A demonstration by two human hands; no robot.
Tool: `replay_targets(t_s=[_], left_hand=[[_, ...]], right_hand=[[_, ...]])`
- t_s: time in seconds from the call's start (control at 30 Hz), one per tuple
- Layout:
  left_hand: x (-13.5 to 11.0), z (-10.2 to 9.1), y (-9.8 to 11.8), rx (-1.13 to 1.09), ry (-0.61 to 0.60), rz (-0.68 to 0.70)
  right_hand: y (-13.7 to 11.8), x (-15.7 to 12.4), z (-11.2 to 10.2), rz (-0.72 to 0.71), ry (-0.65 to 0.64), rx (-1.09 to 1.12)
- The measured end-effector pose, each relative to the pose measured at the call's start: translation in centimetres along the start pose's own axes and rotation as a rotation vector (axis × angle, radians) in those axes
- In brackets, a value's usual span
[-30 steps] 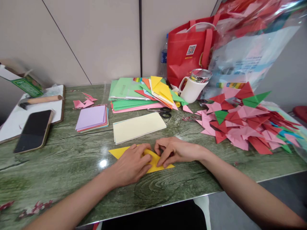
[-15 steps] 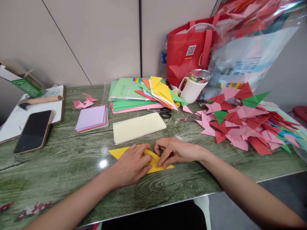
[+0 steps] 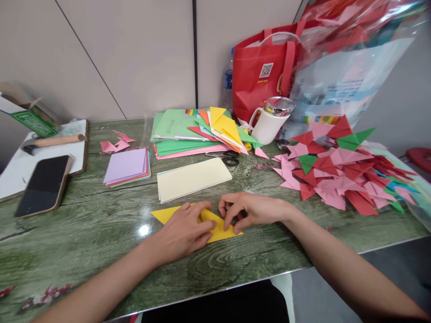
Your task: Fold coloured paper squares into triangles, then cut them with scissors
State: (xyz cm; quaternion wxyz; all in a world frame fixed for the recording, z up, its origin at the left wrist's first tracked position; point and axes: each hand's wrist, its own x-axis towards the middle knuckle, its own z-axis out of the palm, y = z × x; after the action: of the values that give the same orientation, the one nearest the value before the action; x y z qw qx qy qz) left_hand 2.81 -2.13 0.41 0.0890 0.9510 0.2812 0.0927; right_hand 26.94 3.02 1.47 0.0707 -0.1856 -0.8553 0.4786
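Note:
A folded sheet of yellow paper [image 3: 218, 231], with slanted, pointed ends, lies on the table in front of me. My left hand [image 3: 188, 226] covers its middle and holds it down, fingers bent, with thumb and index finger against a fold. At the paper's right part, my right hand [image 3: 240, 211] has curled fingers, the thumb and index tips on the paper near its pointed corner. The left tip of the paper sticks out past my left hand. Under my palms and fingers the folds are hidden. Just beyond lie cream paper strips [image 3: 193, 179].
Black-handled scissors [image 3: 230, 158] and a lilac-topped stack of square paper [image 3: 126, 166] lie behind. At right is a heap of folded pink, red and green pieces [image 3: 336, 170]. A white mug [image 3: 271, 123], red bag [image 3: 262, 76], phone [image 3: 43, 186] and hammer [image 3: 59, 140] stand or lie around.
My right hand's fingers have shifted slightly on the right part of the yellow paper. The left hand stays nearly in place, and the whole view has moved a little.

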Motion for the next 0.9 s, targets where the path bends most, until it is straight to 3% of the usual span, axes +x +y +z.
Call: replay_targets(t_s=[0.4, 0.9], left_hand=[[0.3, -0.3, 0.1, 0.021, -0.038, 0.017], [0.1, -0.3, 0.1, 0.042, -0.030, 0.022]], right_hand=[[0.1, -0.1, -0.1, 0.013, -0.003, -0.018], [-0.9, -1.7, 0.5, 0.068, 0.061, -0.201]])
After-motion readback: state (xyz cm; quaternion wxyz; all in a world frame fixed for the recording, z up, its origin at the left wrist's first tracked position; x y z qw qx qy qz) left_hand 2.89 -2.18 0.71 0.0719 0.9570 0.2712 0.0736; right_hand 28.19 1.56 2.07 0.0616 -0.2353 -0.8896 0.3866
